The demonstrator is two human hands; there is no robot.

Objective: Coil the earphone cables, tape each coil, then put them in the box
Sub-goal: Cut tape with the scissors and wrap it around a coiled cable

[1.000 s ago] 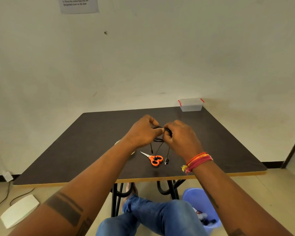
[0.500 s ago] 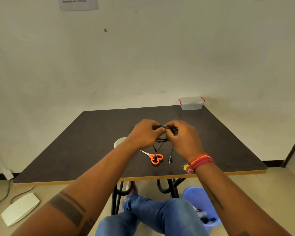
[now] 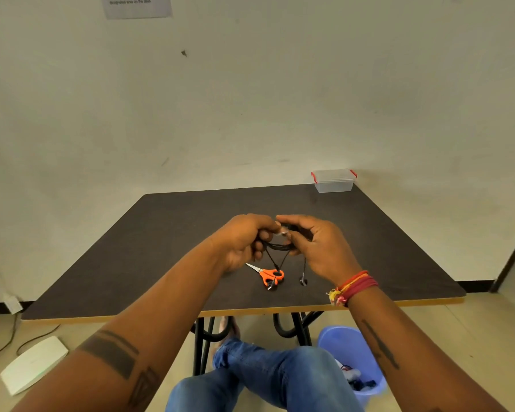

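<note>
My left hand (image 3: 244, 242) and right hand (image 3: 315, 248) each gripped one side of the coiled earphone cable (image 3: 278, 246), held above the table (image 3: 176, 233) just beyond the scissors (image 3: 269, 275). A small pale strip, probably tape, sat between my fingertips. Two earbud ends (image 3: 303, 281) hung free beside the scissors. Likely faults: a loosened pinch letting the loops spring open, or tape sticking to itself before wrapping. The box (image 3: 334, 181) stood closed, well beyond the scissors at the far corner by a bare wall. A blue bin (image 3: 354, 364) stood on the floor below.
</note>
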